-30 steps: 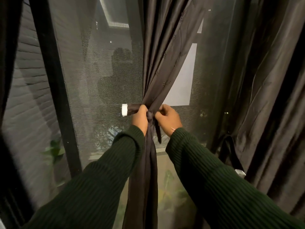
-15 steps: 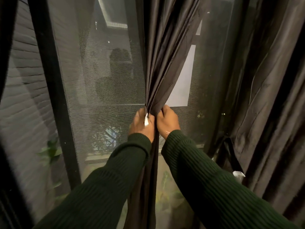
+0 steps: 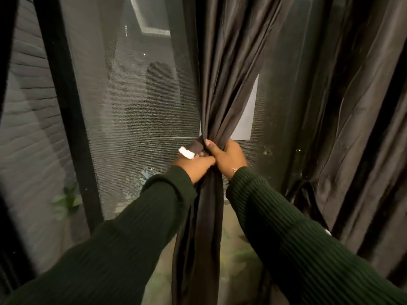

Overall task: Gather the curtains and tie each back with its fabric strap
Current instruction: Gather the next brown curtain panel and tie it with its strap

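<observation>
L hand [image 3: 196, 166] + R hand [image 3: 228, 156] gripping bunched curtain [image 3: 220, 95], strap [image 3: 193, 148] at L

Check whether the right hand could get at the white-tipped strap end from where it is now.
Probably yes. The strap end sticks out just left of the gathered curtain, above the left hand. The right hand grips the bunch right beside it, with nothing between, but it would have to let go first.

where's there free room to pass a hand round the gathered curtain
Free: left of the gathered curtain, across the mesh screen to the black window frame. A narrower gap lies between it and the hanging curtain. Crowded at the cinch: left hand, right hand and strap.
</observation>
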